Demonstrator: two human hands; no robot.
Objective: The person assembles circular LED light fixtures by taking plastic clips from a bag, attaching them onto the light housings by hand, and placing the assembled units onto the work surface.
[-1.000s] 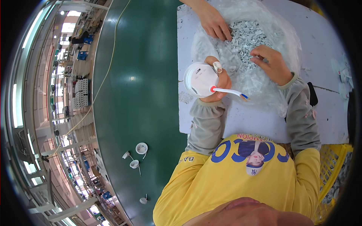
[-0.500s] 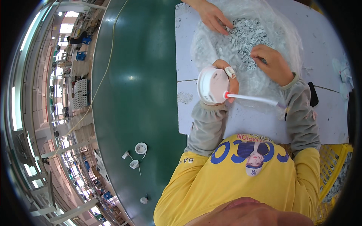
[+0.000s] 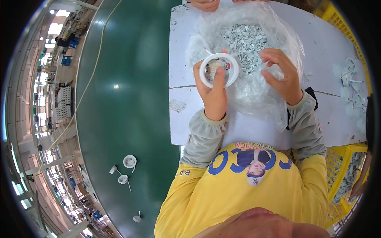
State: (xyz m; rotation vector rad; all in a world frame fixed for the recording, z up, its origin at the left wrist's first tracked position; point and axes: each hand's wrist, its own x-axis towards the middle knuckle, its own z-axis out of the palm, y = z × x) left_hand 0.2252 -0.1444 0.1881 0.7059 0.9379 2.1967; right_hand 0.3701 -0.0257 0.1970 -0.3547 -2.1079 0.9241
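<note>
My left hand (image 3: 215, 101) holds a round white downlight (image 3: 235, 72) above the table, its ring-shaped rim and the small yellow chips inside facing up. The thumb presses on its inner face, and the other fingers are mostly hidden underneath. Beside it, my right hand (image 3: 286, 77) hovers over the edge of a clear plastic bag (image 3: 291, 37), thumb and fingers apart with nothing visible between them. Heaped in the spread bag are many small grey-white clip-like pieces (image 3: 248, 43).
At the far table edge are another person's hands (image 3: 204, 4). White lamp parts (image 3: 351, 81) lie on the right, and a dark flat object (image 3: 312, 97) by my right sleeve. Several lamps (image 3: 129, 161) sit on the green surface (image 3: 123, 107) at left. A yellow crate (image 3: 335, 170) stands lower right.
My left hand has turned the downlight so its open face is up. My right hand has lifted off the clip pieces and its fingers have spread. The other person's hands have drawn back.
</note>
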